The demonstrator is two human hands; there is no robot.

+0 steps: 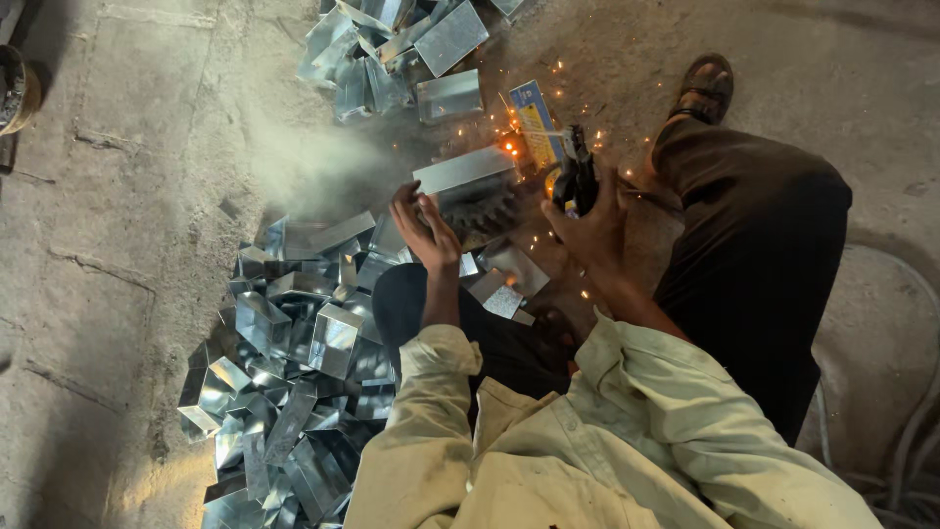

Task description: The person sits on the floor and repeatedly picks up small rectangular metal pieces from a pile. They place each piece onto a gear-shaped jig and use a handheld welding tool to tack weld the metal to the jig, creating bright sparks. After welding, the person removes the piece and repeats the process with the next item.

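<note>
On the concrete floor point(127, 196), welding sheet-metal boxes.
Left hand point(423, 227) grips the metal box point(465, 171); right hand point(587, 230) clenches the electrode holder point(576, 176). Best to steady the box and keep the arc short.

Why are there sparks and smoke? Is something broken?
Nothing looks broken. Orange sparks fly where the dark welding holder in the right hand meets the shiny folded sheet-metal piece steadied by the left hand. Grey smoke drifts left.
</note>
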